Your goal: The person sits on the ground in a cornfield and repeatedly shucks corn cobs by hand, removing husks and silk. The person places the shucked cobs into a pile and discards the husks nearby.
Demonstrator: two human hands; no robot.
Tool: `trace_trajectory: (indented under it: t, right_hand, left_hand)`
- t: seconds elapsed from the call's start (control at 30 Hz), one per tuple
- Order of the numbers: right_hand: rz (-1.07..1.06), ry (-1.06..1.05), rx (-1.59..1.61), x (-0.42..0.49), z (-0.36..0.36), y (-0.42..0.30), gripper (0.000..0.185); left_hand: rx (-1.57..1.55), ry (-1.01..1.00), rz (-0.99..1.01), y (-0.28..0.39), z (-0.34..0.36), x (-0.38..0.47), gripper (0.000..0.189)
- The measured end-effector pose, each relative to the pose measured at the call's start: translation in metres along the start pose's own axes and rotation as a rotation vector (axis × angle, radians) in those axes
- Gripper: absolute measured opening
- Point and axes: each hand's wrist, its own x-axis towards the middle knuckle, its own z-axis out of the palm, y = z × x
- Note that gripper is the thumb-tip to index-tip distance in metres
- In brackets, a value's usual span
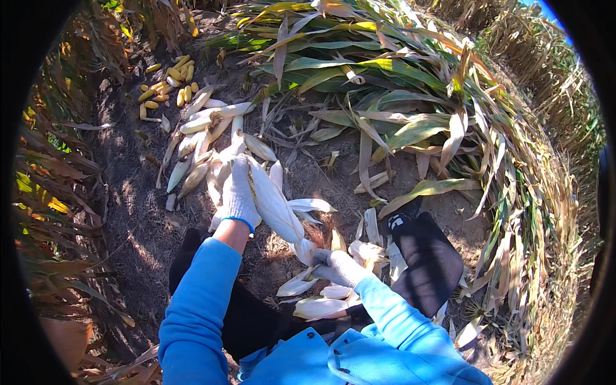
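Observation:
My left hand point(237, 190), in a white knit glove with a blue cuff edge, grips the upper part of an ear of corn. A strip of yellow kernels point(251, 179) shows beside the glove, where the pale husk point(276, 204) has parted. At the lower end of this husk, my right hand point(338, 267), gloved as well, has its fingers closed on the leaves. Its fingertips are partly hidden. Unhusked ears point(195, 126) lie heaped just beyond my left hand. Loose husk leaves point(320, 308) are scattered under and around my right hand.
Bare yellow cobs point(180, 72) form a pile on the soil at far left. Cut cornstalks with long leaves point(409, 96) lie in a thick bank across the far side and right. Standing corn point(57, 192) borders the left. A short stubble stump point(332, 159) juts up ahead.

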Motion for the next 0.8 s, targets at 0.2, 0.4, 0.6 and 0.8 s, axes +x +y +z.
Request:
trace_trajectory:
  t: [0.2,0.4,0.6,0.8]
  right_hand:
    - [0.026,-0.007,0.461,0.020,-0.030,-0.021,0.044]
    - [-0.223,0.184,0.314,0.056,-0.044,-0.069,0.052]
    - [-0.046,0.594,0.674,0.074,-0.016,-0.057,0.036]
    - [-0.152,0.743,0.246,0.063,-0.020,-0.050,0.027]
  left_hand:
    - [0.032,-0.149,-0.040,-0.003,0.001,-0.020,0.047]
    - [-0.045,-0.344,-0.229,-0.013,-0.003,-0.026,0.025]
    - [0.770,-0.192,0.222,-0.032,-0.007,-0.028,0.049]
    - [0.733,-0.382,-0.157,-0.050,-0.008,-0.054,0.057]
